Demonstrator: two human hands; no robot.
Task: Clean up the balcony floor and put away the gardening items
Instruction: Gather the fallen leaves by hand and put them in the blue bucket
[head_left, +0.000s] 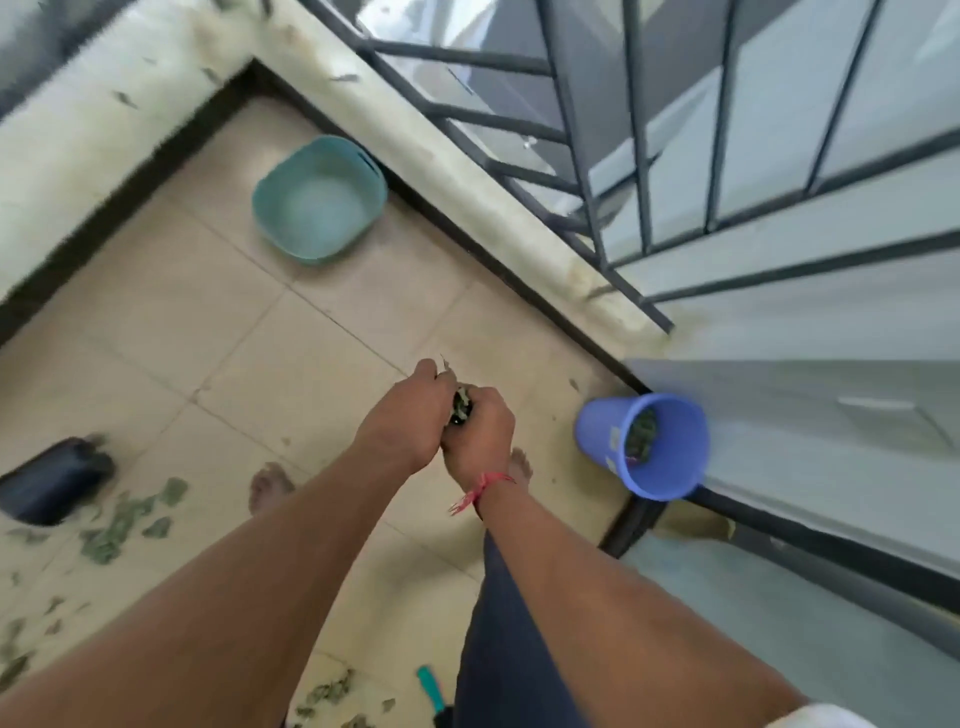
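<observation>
Head view: left hand (410, 415) and right hand (480, 436) pressed together, clamped on a wad of leaves (461, 408). Keep them cupped tight until over the blue bucket (605, 439) to the right. Scattered leaves (119, 525) remain on the floor (218, 332).

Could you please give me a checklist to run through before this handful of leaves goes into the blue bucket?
1. Grip: left hand and right hand both hold the clump of leaves: ok.
2. Hands above the blue bucket: not ok, the bucket stands off to their right and they are over the floor.
3. Bucket mouth open, room left: ok, leaves lie only low inside.
4. Bits falling from the clump: cannot tell, blurred.
5. Loose leaves cleared: not ok, many lie on the tiles at lower left.
6. Teal-handled tool put away: not ok, it lies on the floor.
</observation>
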